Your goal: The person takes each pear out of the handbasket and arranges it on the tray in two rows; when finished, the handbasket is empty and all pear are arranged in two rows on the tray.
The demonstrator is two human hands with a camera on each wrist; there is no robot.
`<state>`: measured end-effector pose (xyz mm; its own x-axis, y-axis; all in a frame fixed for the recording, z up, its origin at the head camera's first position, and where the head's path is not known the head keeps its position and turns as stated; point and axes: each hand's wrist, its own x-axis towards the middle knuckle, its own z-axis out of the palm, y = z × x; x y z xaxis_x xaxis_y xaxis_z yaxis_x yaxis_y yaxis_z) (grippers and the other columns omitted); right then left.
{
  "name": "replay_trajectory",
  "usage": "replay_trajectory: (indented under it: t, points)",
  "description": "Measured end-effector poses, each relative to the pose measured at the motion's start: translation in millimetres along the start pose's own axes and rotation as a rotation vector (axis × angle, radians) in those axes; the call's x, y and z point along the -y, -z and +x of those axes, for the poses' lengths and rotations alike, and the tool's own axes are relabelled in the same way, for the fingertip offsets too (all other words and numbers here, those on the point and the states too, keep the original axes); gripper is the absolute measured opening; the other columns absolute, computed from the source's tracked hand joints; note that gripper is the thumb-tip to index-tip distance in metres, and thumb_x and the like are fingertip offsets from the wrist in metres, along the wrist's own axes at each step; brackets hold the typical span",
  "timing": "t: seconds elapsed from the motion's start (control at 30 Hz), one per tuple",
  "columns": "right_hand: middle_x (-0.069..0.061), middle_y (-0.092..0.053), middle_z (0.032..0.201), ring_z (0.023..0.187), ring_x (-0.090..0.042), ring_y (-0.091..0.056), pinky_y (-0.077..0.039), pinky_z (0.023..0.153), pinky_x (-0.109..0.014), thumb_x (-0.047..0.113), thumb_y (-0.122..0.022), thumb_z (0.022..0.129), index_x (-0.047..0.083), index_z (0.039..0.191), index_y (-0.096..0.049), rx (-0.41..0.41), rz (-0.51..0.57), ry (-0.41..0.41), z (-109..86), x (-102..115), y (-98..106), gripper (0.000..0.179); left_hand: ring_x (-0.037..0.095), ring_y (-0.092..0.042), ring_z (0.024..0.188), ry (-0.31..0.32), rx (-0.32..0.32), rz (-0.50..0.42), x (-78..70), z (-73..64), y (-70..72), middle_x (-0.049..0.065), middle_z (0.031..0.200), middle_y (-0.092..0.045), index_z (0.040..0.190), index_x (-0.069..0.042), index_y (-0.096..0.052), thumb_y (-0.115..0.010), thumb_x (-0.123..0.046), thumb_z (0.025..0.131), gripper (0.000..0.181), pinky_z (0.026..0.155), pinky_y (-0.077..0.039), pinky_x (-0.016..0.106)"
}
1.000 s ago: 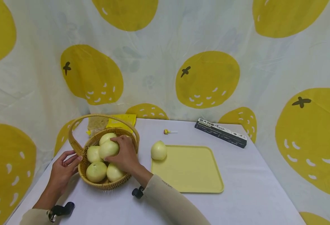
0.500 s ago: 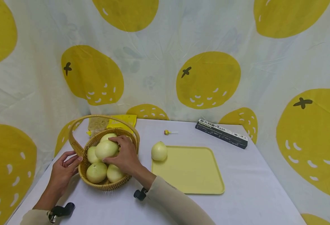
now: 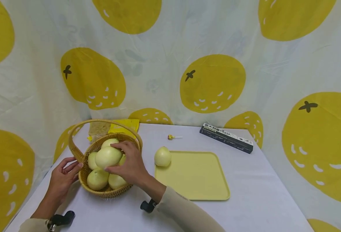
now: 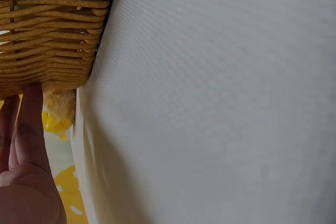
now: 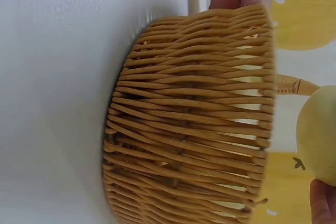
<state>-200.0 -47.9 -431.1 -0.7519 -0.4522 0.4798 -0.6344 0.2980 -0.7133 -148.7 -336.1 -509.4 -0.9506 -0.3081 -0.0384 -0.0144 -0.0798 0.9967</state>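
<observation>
A wicker basket point(image 3: 106, 193) with a tall handle stands at the left, holding several pale yellow-green round fruits point(image 3: 97, 179). My right hand point(image 3: 132, 164) pinches one pale round fruit point(image 3: 108, 157) between thumb and fingers, above the others; in the right wrist view that fruit point(image 5: 320, 132) shows higher than the basket's rim. At the basket's left side, my left hand point(image 3: 61, 178) touches the wall near the handle's base. The left wrist view shows its fingers point(image 4: 31, 124) extended against the weave. Another such fruit point(image 3: 163, 157) sits on the left back corner of a yellow tray point(image 3: 193, 180).
Behind the basket lie a clear bag of noodles point(image 3: 99, 128) and a yellow packet point(image 3: 129, 124). A lollipop point(image 3: 173, 137) is behind the tray, and a dark pasta box point(image 3: 226, 138) at the back right. A patterned curtain point(image 3: 153, 64) hangs along the table's back.
My right hand has raised its fruit out of the pile, so it now looks larger and slightly further left. My left hand has stayed at the basket's side.
</observation>
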Motion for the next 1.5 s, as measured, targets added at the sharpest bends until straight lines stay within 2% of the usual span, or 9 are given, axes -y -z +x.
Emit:
replay_trajectory:
  t: [0.2,0.37,0.5,0.7,0.9,1.23,1.5]
  points:
    - [0.002,-0.063,0.134,0.118,-0.007,-0.06,-0.052,0.094,-0.018,0.028,-0.1,0.075,0.023,0.14,-0.066,-0.021,0.044,0.046,-7.3,9,13,0.074,-0.006,-0.075,0.091,0.009,-0.003,0.009,0.2,0.8,1.4,-0.027,0.102,-0.076,0.129,-0.023,-0.062,-0.078,-0.019,0.098,0.035,0.07,-0.064,0.02]
    - [0.003,-0.063,0.136,0.125,-0.008,-0.061,-0.054,0.1,-0.022,0.025,-0.1,0.074,0.02,0.14,-0.066,-0.03,0.067,0.088,-12.3,12,25,0.074,-0.006,-0.074,0.091,0.024,-0.008,0.012,-0.1,1.4,1.0,-0.028,0.102,-0.076,0.13,-0.023,-0.061,-0.079,-0.02,0.098,0.037,0.071,-0.064,0.02]
    - [0.005,-0.064,0.138,0.13,-0.009,-0.058,-0.055,0.103,-0.026,0.023,-0.1,0.074,0.022,0.141,-0.065,-0.029,0.106,0.087,-17.0,12,34,0.075,-0.007,-0.074,0.091,0.028,-0.011,0.013,0.0,1.7,0.8,-0.028,0.102,-0.076,0.13,-0.022,-0.061,-0.08,-0.021,0.097,0.038,0.071,-0.064,0.02]
    - [0.006,-0.066,0.139,0.127,-0.011,-0.057,-0.057,0.1,-0.029,0.022,-0.099,0.075,0.022,0.14,-0.066,-0.058,0.133,0.086,-24.7,9,50,0.074,-0.006,-0.075,0.091,0.014,-0.011,0.0,-0.9,1.4,0.7,-0.027,0.102,-0.076,0.128,-0.022,-0.062,-0.08,-0.019,0.097,0.036,0.07,-0.064,0.02]
    - [0.003,-0.066,0.134,0.125,-0.012,-0.059,-0.058,0.102,-0.032,0.019,-0.099,0.075,0.022,0.14,-0.066,-0.064,0.194,0.047,-33.5,3,61,0.073,-0.006,-0.075,0.09,0.006,-0.008,0.008,-1.0,0.3,0.9,-0.027,0.102,-0.076,0.127,-0.022,-0.063,-0.079,-0.019,0.097,0.034,0.069,-0.064,0.02]
    - [0.003,-0.068,0.134,0.125,-0.016,-0.064,-0.057,0.106,-0.036,0.014,-0.097,0.075,0.02,0.138,-0.066,-0.081,0.273,-0.017,-46.2,-11,81,0.07,-0.005,-0.075,0.089,-0.002,-0.01,-0.027,0.3,0.5,0.6,-0.026,0.101,-0.077,0.125,-0.023,-0.064,-0.079,-0.014,0.097,0.032,0.068,-0.064,0.021]
    - [-0.002,-0.067,0.136,0.119,-0.022,-0.066,-0.063,0.096,-0.036,0.008,-0.097,0.074,0.018,0.135,-0.063,-0.09,0.36,-0.097,-55.3,-20,95,0.07,-0.005,-0.075,0.089,0.008,-0.01,-0.002,1.9,3.1,1.5,-0.027,0.1,-0.076,0.126,-0.023,-0.063,-0.08,-0.017,0.097,0.034,0.068,-0.064,0.021]
